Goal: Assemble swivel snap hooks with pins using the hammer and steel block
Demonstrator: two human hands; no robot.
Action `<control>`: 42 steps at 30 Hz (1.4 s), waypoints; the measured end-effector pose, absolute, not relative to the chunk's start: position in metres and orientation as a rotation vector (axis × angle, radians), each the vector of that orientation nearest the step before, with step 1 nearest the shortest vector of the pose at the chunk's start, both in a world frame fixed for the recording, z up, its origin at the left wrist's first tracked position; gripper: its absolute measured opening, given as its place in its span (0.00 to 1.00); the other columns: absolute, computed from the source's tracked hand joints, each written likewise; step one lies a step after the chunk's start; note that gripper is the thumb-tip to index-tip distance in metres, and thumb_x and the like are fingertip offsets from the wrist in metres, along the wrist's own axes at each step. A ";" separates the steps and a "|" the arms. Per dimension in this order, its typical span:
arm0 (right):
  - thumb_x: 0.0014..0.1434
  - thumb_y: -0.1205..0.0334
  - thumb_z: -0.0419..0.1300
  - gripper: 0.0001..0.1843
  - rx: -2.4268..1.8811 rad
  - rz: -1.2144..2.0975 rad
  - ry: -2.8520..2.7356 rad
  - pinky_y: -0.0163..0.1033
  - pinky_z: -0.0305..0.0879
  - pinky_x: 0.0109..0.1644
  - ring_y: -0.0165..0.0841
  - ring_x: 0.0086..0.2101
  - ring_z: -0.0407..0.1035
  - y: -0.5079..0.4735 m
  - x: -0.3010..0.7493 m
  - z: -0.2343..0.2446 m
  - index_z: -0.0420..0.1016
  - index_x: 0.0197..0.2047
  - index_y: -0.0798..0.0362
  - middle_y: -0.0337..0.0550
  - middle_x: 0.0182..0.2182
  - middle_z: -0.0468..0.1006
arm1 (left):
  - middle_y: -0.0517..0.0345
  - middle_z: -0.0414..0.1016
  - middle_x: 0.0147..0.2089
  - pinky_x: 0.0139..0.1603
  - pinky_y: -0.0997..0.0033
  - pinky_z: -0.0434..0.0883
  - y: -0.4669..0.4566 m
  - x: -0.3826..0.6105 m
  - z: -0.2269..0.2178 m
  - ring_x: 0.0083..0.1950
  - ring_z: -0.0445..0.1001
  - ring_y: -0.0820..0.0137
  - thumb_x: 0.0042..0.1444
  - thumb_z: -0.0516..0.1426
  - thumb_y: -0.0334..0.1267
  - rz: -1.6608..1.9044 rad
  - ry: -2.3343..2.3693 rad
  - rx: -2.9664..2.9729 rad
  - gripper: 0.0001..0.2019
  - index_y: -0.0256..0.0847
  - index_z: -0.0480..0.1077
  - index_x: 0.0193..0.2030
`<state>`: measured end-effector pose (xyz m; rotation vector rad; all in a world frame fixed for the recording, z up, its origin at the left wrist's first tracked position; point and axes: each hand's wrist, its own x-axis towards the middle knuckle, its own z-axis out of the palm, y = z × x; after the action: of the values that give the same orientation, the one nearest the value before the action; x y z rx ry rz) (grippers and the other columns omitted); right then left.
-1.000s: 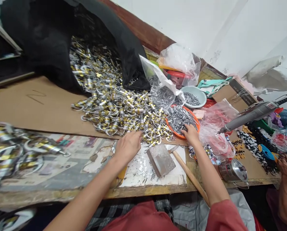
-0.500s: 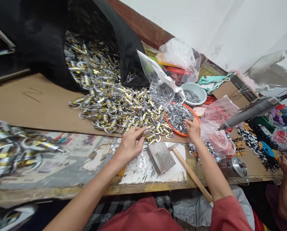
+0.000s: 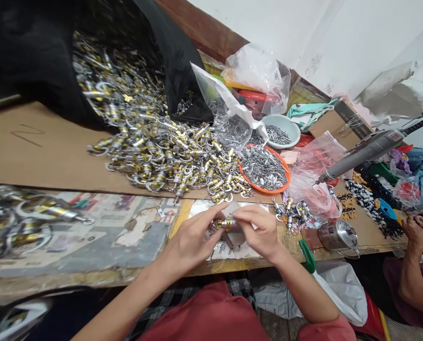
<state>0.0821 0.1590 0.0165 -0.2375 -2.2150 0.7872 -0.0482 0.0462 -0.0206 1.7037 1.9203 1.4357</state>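
My left hand (image 3: 192, 244) and my right hand (image 3: 260, 232) meet just above the near edge of the workbench. Between their fingertips they pinch one small silver and gold clasp (image 3: 224, 223) with a ring on its end. Both hands are closed on it. Under them lies a grey metal block (image 3: 234, 237), mostly hidden by the hands. Behind them spreads a big heap of the same clasps (image 3: 154, 147), spilling out of a black bag (image 3: 37, 57). An orange bowl (image 3: 284, 183) of small silver metal parts stands to the right of the heap.
A brown cardboard sheet (image 3: 44, 161) covers the left of the bench. A white bowl (image 3: 294, 130), plastic bags (image 3: 257, 76), a grey power tool (image 3: 364, 154), a steel pot (image 3: 339, 236) and black beads (image 3: 374, 199) crowd the right. Another person's hands (image 3: 417, 232) work at the far right.
My left hand left the heap and my right hand left the orange bowl. Both came back toward me and now pinch one clasp together over the metal block. The view shifted left.
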 end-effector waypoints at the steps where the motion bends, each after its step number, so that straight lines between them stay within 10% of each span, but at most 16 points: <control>1: 0.56 0.72 0.52 0.12 -0.201 0.749 -2.249 0.36 0.69 0.36 0.30 0.32 0.72 0.152 0.084 0.014 0.77 0.35 0.53 0.44 0.31 0.78 | 0.53 0.76 0.42 0.44 0.67 0.73 0.047 -0.046 -0.022 0.42 0.75 0.66 0.53 0.53 0.32 1.436 1.890 1.669 0.25 0.42 0.59 0.59; 9: 0.57 0.73 0.51 0.13 -0.284 0.737 -2.275 0.35 0.69 0.35 0.31 0.31 0.71 0.141 0.096 -0.003 0.77 0.35 0.54 0.45 0.30 0.77 | 0.52 0.76 0.38 0.37 0.66 0.76 0.049 -0.027 -0.033 0.37 0.76 0.65 0.46 0.59 0.38 1.658 1.543 0.966 0.29 0.37 0.62 0.57; 15: 0.58 0.70 0.52 0.11 -0.388 0.889 -2.294 0.33 0.68 0.36 0.30 0.32 0.71 0.140 0.098 0.007 0.76 0.36 0.53 0.44 0.31 0.76 | 0.49 0.78 0.39 0.43 0.62 0.75 0.045 -0.015 -0.033 0.40 0.76 0.63 0.47 0.59 0.38 1.766 1.886 1.137 0.09 0.39 0.78 0.33; 23: 0.58 0.68 0.50 0.08 -0.400 0.758 -2.487 0.34 0.68 0.36 0.31 0.32 0.71 0.145 0.094 0.025 0.69 0.39 0.54 0.44 0.32 0.76 | 0.53 0.80 0.37 0.42 0.66 0.76 0.043 -0.011 -0.023 0.38 0.78 0.65 0.50 0.57 0.35 1.856 1.910 1.199 0.08 0.41 0.78 0.34; 31: 0.57 0.71 0.50 0.09 -0.329 0.736 -2.463 0.33 0.68 0.35 0.30 0.32 0.71 0.145 0.091 0.027 0.65 0.41 0.52 0.41 0.32 0.75 | 0.54 0.80 0.39 0.47 0.62 0.75 0.042 -0.008 -0.030 0.38 0.78 0.67 0.50 0.58 0.35 1.875 1.850 1.064 0.24 0.38 0.64 0.56; 42: 0.58 0.66 0.55 0.13 -0.203 0.637 -2.423 0.37 0.69 0.43 0.32 0.40 0.70 0.144 0.103 0.017 0.65 0.47 0.52 0.46 0.39 0.74 | 0.52 0.81 0.35 0.45 0.62 0.75 0.041 -0.022 -0.016 0.40 0.78 0.62 0.45 0.62 0.42 1.800 1.697 0.847 0.07 0.41 0.78 0.28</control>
<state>0.1025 0.1436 0.0170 -0.2027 -2.4232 0.6372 -0.0217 0.0409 -0.0163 0.8468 1.6968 1.7997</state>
